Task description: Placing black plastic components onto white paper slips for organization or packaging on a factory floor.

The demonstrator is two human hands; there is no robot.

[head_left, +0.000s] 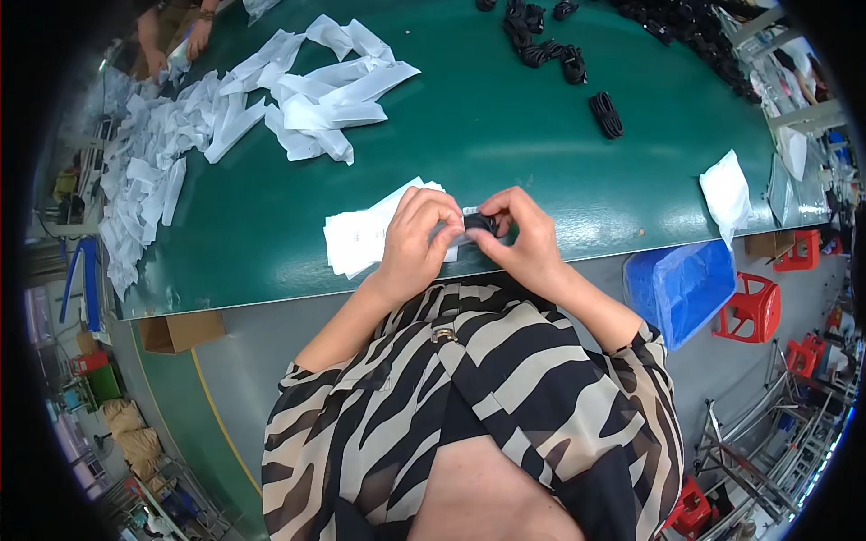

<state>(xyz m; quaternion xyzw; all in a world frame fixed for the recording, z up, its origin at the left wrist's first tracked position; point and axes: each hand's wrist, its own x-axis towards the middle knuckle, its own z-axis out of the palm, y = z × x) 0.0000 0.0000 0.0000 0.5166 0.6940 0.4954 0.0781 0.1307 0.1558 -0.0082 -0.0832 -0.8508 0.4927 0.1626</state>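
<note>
Both my hands are close together over the near edge of the green table. A small coiled black cable point(481, 222) sits between the fingertips, with a bit of white beside it. My right hand point(525, 236) is closed around the cable's right side with thumb and fingers. The fingers of my left hand point(417, 236) are pinched at the cable's left end, on what seems to be the edge of a translucent bag; the fingers partly hide it. Beside and under my left hand lies a fanned stack of flat white bags point(352, 239).
Loose white bags point(325, 99) spread over the table's left side. Black cable coils point(607, 115) lie at the back right, near a dark heap of cables point(677, 32). A white bag point(726, 198) overhangs the right edge above a blue bin point(681, 279). Another person's hand point(198, 38) is far left.
</note>
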